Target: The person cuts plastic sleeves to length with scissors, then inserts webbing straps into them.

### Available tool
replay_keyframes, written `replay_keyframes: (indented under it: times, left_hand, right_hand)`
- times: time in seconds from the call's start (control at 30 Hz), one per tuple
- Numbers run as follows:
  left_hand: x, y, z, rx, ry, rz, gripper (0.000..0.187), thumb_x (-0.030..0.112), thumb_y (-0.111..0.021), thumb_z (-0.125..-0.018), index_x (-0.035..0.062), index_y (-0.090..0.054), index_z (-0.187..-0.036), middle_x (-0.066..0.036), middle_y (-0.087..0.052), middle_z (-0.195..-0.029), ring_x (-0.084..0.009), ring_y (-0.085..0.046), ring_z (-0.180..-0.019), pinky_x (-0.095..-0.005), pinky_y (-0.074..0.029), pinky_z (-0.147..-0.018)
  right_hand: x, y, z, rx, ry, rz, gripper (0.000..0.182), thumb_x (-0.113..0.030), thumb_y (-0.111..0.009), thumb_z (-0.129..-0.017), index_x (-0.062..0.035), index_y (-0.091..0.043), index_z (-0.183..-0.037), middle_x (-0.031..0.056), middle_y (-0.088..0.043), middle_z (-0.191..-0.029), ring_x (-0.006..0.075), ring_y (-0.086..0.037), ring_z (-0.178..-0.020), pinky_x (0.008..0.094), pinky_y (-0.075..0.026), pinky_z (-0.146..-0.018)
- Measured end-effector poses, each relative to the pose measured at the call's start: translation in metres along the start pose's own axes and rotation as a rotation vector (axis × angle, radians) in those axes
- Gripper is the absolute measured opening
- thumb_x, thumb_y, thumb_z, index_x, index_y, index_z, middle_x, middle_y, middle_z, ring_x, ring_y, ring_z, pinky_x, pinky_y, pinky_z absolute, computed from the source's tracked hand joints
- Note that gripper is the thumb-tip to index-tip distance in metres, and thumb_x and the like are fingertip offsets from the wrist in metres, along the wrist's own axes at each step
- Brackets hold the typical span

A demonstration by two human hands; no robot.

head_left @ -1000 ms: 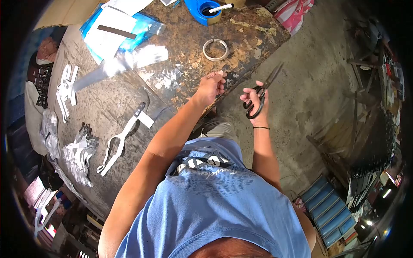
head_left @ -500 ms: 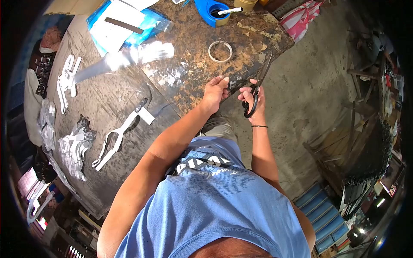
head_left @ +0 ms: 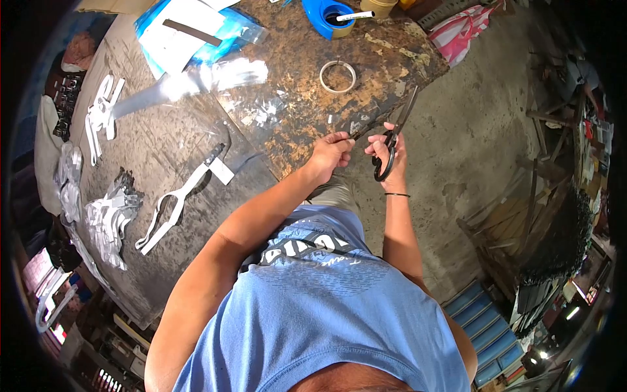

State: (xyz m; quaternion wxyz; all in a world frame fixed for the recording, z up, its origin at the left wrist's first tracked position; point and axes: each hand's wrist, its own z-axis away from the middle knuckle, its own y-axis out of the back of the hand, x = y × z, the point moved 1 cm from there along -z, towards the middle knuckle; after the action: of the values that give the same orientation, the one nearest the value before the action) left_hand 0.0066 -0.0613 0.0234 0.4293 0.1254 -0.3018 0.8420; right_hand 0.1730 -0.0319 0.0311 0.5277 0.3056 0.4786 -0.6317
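Black-handled scissors (head_left: 385,163) are held in my right hand (head_left: 394,157), blades pointing up and away past the table's edge. My left hand (head_left: 332,155) is closed in a pinch near the table's front edge; what its fingertips hold, if anything, is too small to make out. Just beyond it, a small white scrap (head_left: 330,119) lies on the table (head_left: 294,72). A roll of clear tape (head_left: 337,77) rests flat farther off. To the left lies a white strap (head_left: 175,208) with a loop and a tag.
Blue plastic packaging (head_left: 153,39) with white paper lies at the back left. A blue tape dispenser (head_left: 317,16) holds a marker (head_left: 356,16). Bundled white straps (head_left: 112,212) lie at the left. A wooden frame (head_left: 503,242) stands to the right.
My left hand has turned slightly, with its fingers now pointing more to the right. A small white scrap now shows on the table beyond it. The scissors stay in my right hand.
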Motion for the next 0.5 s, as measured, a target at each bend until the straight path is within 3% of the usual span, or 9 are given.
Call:
replay_keyframes:
  times: [0.07,0.1,0.13,0.2,0.23,0.3,0.33,0.4,0.5]
  left_hand:
    - [0.003,0.004,0.011,-0.075,0.052,-0.286,0.035,0.015,-0.066,-0.087,0.0007,-0.056,-0.118,0.0,-0.06,-0.083,-0.0094,-0.055,-0.065,-0.0258,-0.046,-0.061]
    - [0.0,0.008,0.017,-0.11,0.011,-0.381,0.026,0.019,-0.065,-0.089,0.0011,-0.063,-0.108,-0.002,-0.06,-0.079,-0.0113,-0.057,-0.067,-0.0293,-0.048,-0.062]
    - [-0.005,0.016,0.02,-0.08,0.006,-0.373,0.026,0.019,-0.065,-0.089,0.0011,-0.063,-0.108,-0.002,-0.06,-0.079,-0.0113,-0.057,-0.067,-0.0293,-0.048,-0.062]
    - [-0.011,0.037,0.032,-0.279,-0.352,-0.914,0.024,0.024,-0.066,-0.089,0.0021,-0.066,-0.099,-0.007,-0.061,-0.075,-0.0198,-0.06,-0.068,-0.0353,-0.049,-0.063]
    - [-0.006,0.052,0.046,-0.215,-0.347,-0.913,0.024,0.024,-0.066,-0.089,0.0021,-0.066,-0.099,-0.007,-0.061,-0.075,-0.0198,-0.06,-0.068,-0.0353,-0.049,-0.063]
    - [0.008,0.067,0.077,-0.209,-0.554,-1.048,0.025,0.028,-0.067,-0.088,0.0031,-0.067,-0.091,-0.012,-0.062,-0.073,-0.0296,-0.062,-0.072,-0.0401,-0.049,-0.066]
    - [0.011,0.077,0.084,-0.179,-0.538,-1.038,0.025,0.028,-0.067,-0.088,0.0031,-0.067,-0.091,-0.012,-0.062,-0.073,-0.0296,-0.062,-0.072,-0.0401,-0.049,-0.066]
    - [0.023,0.108,0.106,0.134,-0.732,-1.147,0.024,0.028,-0.068,-0.086,0.0037,-0.065,-0.086,-0.014,-0.061,-0.075,-0.034,-0.06,-0.072,-0.0414,-0.049,-0.066]
    - [0.033,0.152,0.122,0.494,-0.792,-1.264,0.022,0.024,-0.071,-0.083,0.0054,-0.06,-0.081,-0.012,-0.059,-0.082,-0.0323,-0.058,-0.08,-0.0415,-0.048,-0.069]
  right_hand:
    - [-0.002,0.0,-0.002,-0.02,0.046,0.038,0.051,-0.01,-0.071,-0.085,-0.007,-0.047,-0.13,0.0092,-0.066,-0.093,0.0153,-0.063,-0.07,0.028,-0.053,-0.065]
    - [-0.008,-0.002,-0.001,-0.007,0.065,0.108,0.049,-0.009,-0.069,-0.087,-0.0057,-0.046,-0.13,0.0097,-0.066,-0.092,0.0158,-0.063,-0.07,0.0285,-0.052,-0.066]
    - [-0.009,-0.002,-0.001,-0.012,0.083,0.118,0.048,-0.012,-0.067,-0.088,-0.0041,-0.045,-0.13,0.01,-0.066,-0.092,0.0162,-0.063,-0.07,0.0292,-0.052,-0.066]
    - [-0.014,-0.003,-0.002,-0.03,0.155,0.201,0.048,-0.016,-0.067,-0.088,-0.0032,-0.045,-0.129,0.0103,-0.067,-0.092,0.0164,-0.063,-0.069,0.0295,-0.051,-0.067]
    - [-0.024,-0.014,0.001,-0.029,0.133,0.157,0.048,-0.014,-0.068,-0.088,-0.0025,-0.045,-0.129,0.0107,-0.067,-0.093,0.0165,-0.064,-0.069,0.0295,-0.052,-0.068]
    - [-0.029,-0.011,-0.003,-0.096,0.151,0.068,0.052,-0.015,-0.07,-0.086,0.0007,-0.044,-0.129,0.0113,-0.067,-0.093,0.0158,-0.064,-0.072,0.0298,-0.055,-0.071]
    - [-0.033,-0.01,-0.006,-0.129,0.173,0.075,0.053,-0.018,-0.07,-0.087,0.0008,-0.044,-0.13,0.0111,-0.067,-0.094,0.0156,-0.064,-0.074,0.0304,-0.055,-0.071]
    - [-0.041,-0.02,-0.01,-0.194,0.202,0.096,0.055,-0.021,-0.07,-0.088,0.0008,-0.043,-0.13,0.0108,-0.066,-0.095,0.0155,-0.063,-0.077,0.031,-0.055,-0.073]
    - [-0.052,-0.039,-0.011,-0.266,0.249,0.115,0.057,-0.022,-0.072,-0.087,0.0012,-0.043,-0.13,0.0111,-0.065,-0.095,0.0153,-0.062,-0.078,0.0312,-0.054,-0.074]
